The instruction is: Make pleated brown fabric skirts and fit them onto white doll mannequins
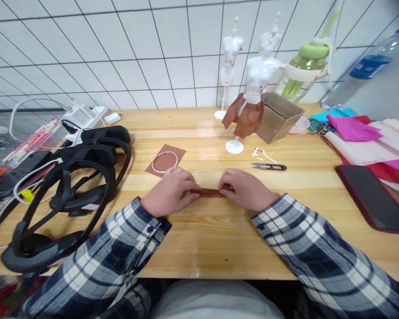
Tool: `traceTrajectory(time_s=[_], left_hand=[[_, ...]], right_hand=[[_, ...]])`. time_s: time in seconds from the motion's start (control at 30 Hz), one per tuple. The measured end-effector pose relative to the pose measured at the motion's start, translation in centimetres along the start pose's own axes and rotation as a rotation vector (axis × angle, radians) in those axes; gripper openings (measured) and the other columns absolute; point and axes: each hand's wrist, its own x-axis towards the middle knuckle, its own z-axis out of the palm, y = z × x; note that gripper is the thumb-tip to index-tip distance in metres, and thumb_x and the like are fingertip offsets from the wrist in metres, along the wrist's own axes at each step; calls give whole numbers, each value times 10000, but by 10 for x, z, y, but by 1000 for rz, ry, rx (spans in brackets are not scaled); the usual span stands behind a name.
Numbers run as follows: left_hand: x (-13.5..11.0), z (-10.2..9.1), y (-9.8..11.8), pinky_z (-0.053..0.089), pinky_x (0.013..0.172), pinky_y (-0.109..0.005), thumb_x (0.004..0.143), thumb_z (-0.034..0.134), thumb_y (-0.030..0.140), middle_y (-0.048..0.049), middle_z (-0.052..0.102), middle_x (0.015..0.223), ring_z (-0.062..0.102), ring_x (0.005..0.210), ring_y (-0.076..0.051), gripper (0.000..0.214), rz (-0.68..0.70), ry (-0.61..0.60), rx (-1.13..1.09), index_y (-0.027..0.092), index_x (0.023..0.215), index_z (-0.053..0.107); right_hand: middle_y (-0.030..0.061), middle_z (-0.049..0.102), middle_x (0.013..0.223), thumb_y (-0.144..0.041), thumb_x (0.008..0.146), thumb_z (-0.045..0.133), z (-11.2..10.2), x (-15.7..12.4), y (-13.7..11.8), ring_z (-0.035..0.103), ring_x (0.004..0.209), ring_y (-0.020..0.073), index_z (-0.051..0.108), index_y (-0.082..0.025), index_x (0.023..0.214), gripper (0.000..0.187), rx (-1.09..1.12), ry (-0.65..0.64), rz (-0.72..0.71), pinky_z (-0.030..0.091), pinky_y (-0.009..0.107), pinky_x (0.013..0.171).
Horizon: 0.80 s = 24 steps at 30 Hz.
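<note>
Narrow brown fabric strip at the pale wooden desk, long axis left to right. Grip: my left hand pinches its left end, my right hand its right; neither nearer.

A light-toned wooden table was set lengthwise against a wall covered in white, dark-lined tiles, and its grained surface was brightly lit

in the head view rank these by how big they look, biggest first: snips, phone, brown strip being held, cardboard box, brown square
1. Phone
2. Cardboard box
3. Brown square
Last, unranked: snips and brown strip; they look close, and the strip is partly covered.
</note>
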Motion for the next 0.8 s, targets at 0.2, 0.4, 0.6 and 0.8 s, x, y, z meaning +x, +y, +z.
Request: traceTrajectory(time_s=[0.2,0.4,0.6,0.8], left_hand=[[-3,-6,-9,432,865,-363,907,547,353,-37,670,856,588,883,-198,237,-174,446,16,222,1057,675],[-1,1,-2,363,947,-442,803,670,473,-61,659,1028,553,1007,-255,382,-76,295,106,256,1117,675],[5,10,10,256,1002,-501,824,651,436,-46,675,973,556,979,-249,272,-87,81,154,255,1024,687],[4,10,11,209,1017,-510,885,563,346,-21,685,889,564,923,-223,170,-84,47,162,252,929,698]], right_hand=[[17,662,792,-222,869,576,-9,-1,4,571,750,174,629,-206,838,63,-106,289,118,368,286,659],[49,695,864,-224,920,525,-9,-3,-3,587,839,194,661,-207,864,148,-270,130,-23,372,300,690],[42,689,907,-167,919,505,-10,-3,-9,592,882,188,670,-211,951,174,-270,16,-116,397,299,717],[36,695,945,-187,908,511,-11,-3,-6,619,913,192,696,-224,993,207,-188,-52,-83,425,305,758]])
